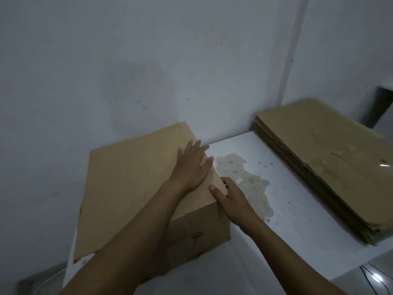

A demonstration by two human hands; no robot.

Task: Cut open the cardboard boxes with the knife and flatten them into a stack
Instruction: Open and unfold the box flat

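Pressing a flat left hand (192,167) on the top panel of a cardboard box (131,184), a person works at a white table (297,220) set against a pale wall (127,60). The left fingers lie straight and slightly spread near the box's right edge, seemingly to pin the panel down and keep the box from sliding. The right hand (231,201) grips that same edge just beside them, thumb on top and fingers curled round the lip, a hold that looks suited to prying or folding the panel. The broad panel overhangs the box body on the side away from the hands. In the dim, soft picture it is hard to tell whether it is an attached flap or a loose sheet. The box stands upright and unflattened, so this step appears to be an early one for this carton. To the right of the box, well apart from it, a stack of flattened cardboard (323,158) lies on the same table, which is likely where this box will end up. Between box and stack a yellowish stain (244,182) marks the bare tabletop. No knife is in view in either hand or anywhere around the box, so any cutting would first mean fetching the blade.
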